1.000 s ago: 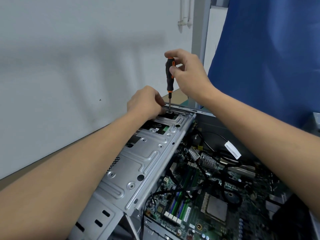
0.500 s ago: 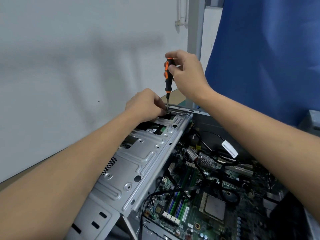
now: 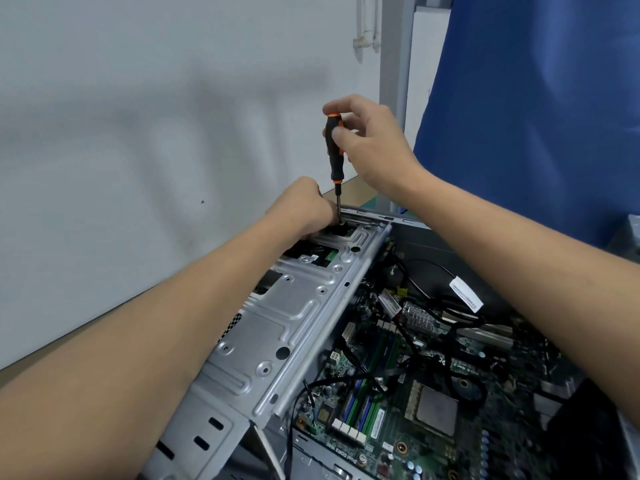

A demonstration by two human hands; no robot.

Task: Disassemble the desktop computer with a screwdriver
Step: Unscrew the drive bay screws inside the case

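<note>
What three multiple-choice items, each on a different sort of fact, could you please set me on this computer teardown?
1. Where is the tip of the screwdriver?
A) at the far end of the grey metal cage, beside the left hand
B) on a keyboard
C) in mid-air, touching nothing

2. What colours is its handle?
A) red and white
B) black and orange
C) plain yellow

3. How does the right hand meet the tool?
A) palm flat on its shaft
B) not touching it
C) fingers pinching the handle's top, tool upright

Answers:
1 A, the shaft runs down to the cage's far end right next to the left hand.
2 B, the grip is black with orange bands.
3 C, thumb and fingers close round the handle's upper end.
</note>
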